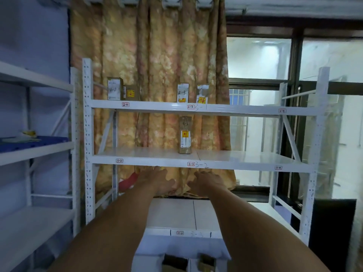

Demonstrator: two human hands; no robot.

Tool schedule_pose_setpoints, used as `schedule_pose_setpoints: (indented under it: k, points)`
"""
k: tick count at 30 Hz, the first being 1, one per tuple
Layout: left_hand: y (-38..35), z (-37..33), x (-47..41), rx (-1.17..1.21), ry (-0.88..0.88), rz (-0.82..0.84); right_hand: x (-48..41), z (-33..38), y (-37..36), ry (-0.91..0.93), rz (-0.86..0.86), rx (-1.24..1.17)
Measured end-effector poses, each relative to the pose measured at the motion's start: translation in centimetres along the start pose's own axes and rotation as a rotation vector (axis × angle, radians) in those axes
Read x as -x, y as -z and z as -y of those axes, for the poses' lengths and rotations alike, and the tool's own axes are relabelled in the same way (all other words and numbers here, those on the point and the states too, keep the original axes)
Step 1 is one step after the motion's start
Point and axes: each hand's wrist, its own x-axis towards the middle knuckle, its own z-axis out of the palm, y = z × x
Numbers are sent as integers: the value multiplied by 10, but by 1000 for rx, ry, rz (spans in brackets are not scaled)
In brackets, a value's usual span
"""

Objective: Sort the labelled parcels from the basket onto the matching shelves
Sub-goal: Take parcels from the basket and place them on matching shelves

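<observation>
Reaching forward below the white metal shelf point(149, 157), the left hand point(159, 180) and right hand point(206, 182) were empty, fingers loosely spread. A tall brown cardboard parcel point(185, 134) stood upright on that shelf.

A small parcel storeroom: white metal shelves point(196, 107) with numbered labels point(125, 104) hold taped cardboard parcels point(185, 134) before a curtain point(157, 55).

The scene is being viewed by one head-worn wide-angle camera. The white shelving rack point(196, 107) is being faced squarely, from close range.
</observation>
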Motion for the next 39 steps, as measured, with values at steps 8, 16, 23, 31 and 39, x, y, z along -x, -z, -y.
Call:
schedule_pose_setpoints:
  k: [8,16,23,31,39]
  points:
    - [-6,13,68,-31,-32,9,89,20,1,-26,18,-22]
    - [-14,57,153,69,36,-34,144,68,7,68,65,35]
    - [11,136,234,-10,326,5,161,166,12,327,108,-10]
    - [-3,251,379,-89,691,18,220,321,-3,724,168,-66]
    - [-47,352,526,-87,1085,82,311,501,-53,1107,223,-97]
